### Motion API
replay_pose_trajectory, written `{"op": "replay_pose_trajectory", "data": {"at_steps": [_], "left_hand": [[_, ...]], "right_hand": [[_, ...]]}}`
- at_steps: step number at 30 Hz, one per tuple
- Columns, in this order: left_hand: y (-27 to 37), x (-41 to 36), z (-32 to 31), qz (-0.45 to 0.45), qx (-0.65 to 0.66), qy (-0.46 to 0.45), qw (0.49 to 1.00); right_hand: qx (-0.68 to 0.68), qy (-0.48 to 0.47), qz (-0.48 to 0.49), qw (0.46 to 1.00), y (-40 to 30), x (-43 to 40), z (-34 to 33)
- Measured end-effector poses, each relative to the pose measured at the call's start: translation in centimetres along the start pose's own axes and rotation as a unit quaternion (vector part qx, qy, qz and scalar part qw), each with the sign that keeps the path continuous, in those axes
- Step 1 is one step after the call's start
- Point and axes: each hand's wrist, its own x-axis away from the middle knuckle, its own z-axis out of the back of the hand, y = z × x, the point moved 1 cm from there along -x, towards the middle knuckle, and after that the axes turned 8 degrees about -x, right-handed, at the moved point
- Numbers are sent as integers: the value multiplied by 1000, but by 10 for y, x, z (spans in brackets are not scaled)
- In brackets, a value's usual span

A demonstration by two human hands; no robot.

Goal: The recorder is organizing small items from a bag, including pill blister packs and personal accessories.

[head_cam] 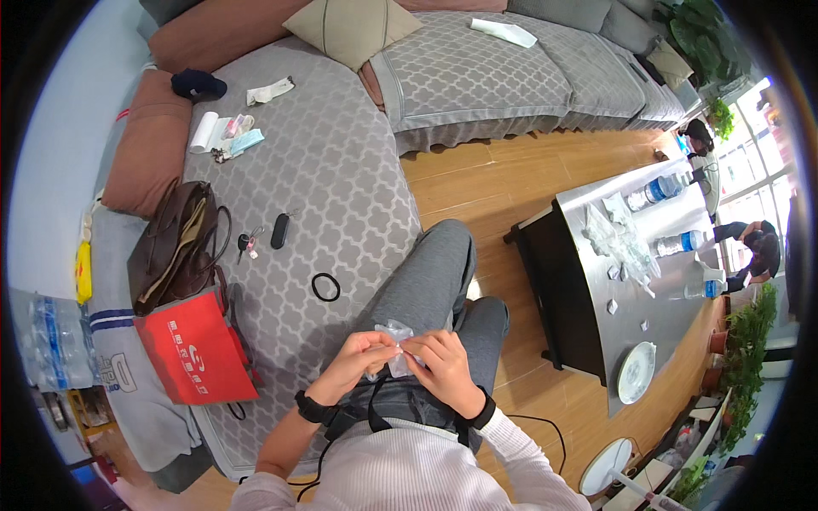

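Note:
Above my lap, both hands pinch a clear plastic bag [399,329] between thumbs and fingers. My left hand [359,359] grips it from the left, and my right hand [445,367] meets it from the other side, fingertips almost touching. The bag is crumpled and thin; what it may contain cannot be made out. A black hair tie [326,287] lies on the sofa beside my thigh. Farther left on the cover are a black key fob [280,231] and a small bunch of keys [244,243] with a pink charm.
To the left stand a brown leather handbag [176,239] and a red paper bag [192,351]. On the right, a metal-topped table [591,294] carries water bottles [677,244], plastic bags [623,236] and a plate [636,373]. Two people [757,249] are at the far right.

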Motion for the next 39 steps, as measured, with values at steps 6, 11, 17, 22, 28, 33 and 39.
{"op": "replay_pose_trajectory", "data": {"at_steps": [6,11,17,22,28,33,39], "left_hand": [[5,2,-4,9,55,-20,998],[6,1,-7,2,49,-23,999],[-1,-4,-18,-17,64,8,998],[-13,-5,-10,-111,-57,59,990],[-16,-14,-2,-124,-155,151,968],[-33,-26,21,-134,-224,165,951],[-34,-36,30,-195,-382,169,887]], "right_hand": [[0,3,27,1000,-1,-1,-3],[26,5,25,999,-2,2,-8],[16,17,13,1000,5,5,-9],[4,-16,-10,1000,3,0,-12],[51,-38,-27,998,22,12,-12],[69,-92,-48,992,35,23,-18],[-90,-112,-221,965,40,25,-14]]}}
